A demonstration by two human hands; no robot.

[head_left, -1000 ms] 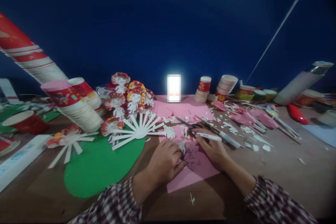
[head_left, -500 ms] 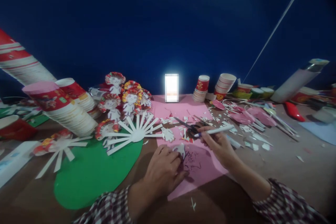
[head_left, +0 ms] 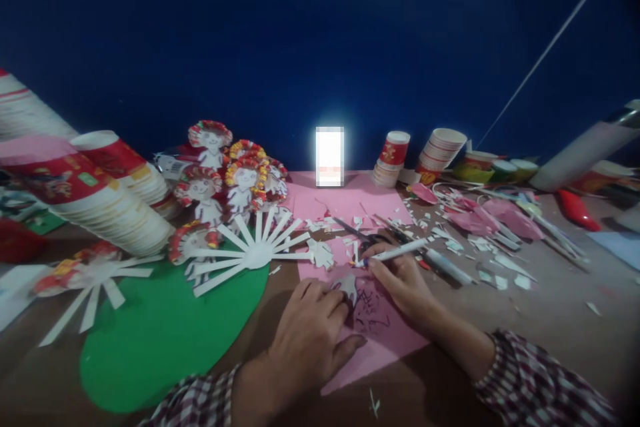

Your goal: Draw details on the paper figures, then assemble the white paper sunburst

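My left hand (head_left: 315, 327) lies on the pink paper (head_left: 400, 340) with its fingers curled over a small white paper cutout (head_left: 347, 287). Part of the cutout is hidden beneath those fingers. Dark scribbles (head_left: 374, 317) mark the pink sheet just right of it. A white marker (head_left: 403, 250) is pinched near its tip in my right hand (head_left: 405, 283), its back end pointing right. Behind the marker lie black-handled scissors (head_left: 367, 238). A white paper fan shape with many strips (head_left: 257, 257) rests left of my hands, overlapping a green paper piece (head_left: 175, 333).
Stacked red-and-white paper cups lean at left (head_left: 115, 207), with more cups (head_left: 393, 157) at the back. Paper dolls with red and yellow frilled heads (head_left: 245, 183) stand in a cluster. White scraps (head_left: 485, 277) and pink cutouts (head_left: 513, 217) litter the right. A bright screen (head_left: 330, 157) stands at the back.
My right hand with the marker lifted to the right, then came back leftward toward the cutout. My left hand stays on the paper. The whole view has shifted slightly.
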